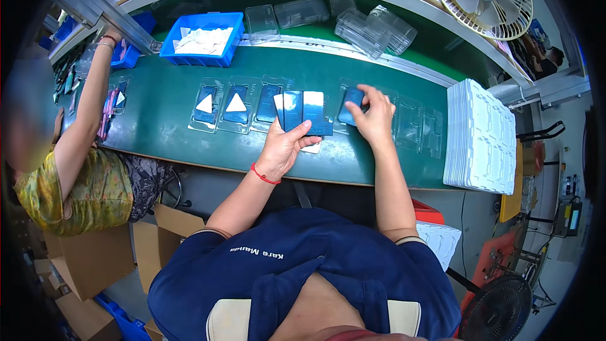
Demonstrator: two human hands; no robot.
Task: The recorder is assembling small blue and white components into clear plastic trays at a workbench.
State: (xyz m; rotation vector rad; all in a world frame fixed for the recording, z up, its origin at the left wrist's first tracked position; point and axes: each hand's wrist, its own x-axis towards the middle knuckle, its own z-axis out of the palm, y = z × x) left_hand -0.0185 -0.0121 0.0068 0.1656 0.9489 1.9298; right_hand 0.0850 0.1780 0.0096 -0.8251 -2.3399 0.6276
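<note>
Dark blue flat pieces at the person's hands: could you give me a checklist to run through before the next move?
1. Left hand has a grip on its dark blue pieces: ok, the thumb lies over them.
2. Right hand is on a single dark blue piece: ok, thumb and fingers are at it.
3. That piece sits flat in its clear tray: cannot tell, the hand covers part of it.
4. White triangle on that piece: not ok, none shows; the two leftmost pieces have white triangles.
5. Clear trays without pieces to the right: ok, they look empty.
6. White pieces in the blue bin: ok.
</note>
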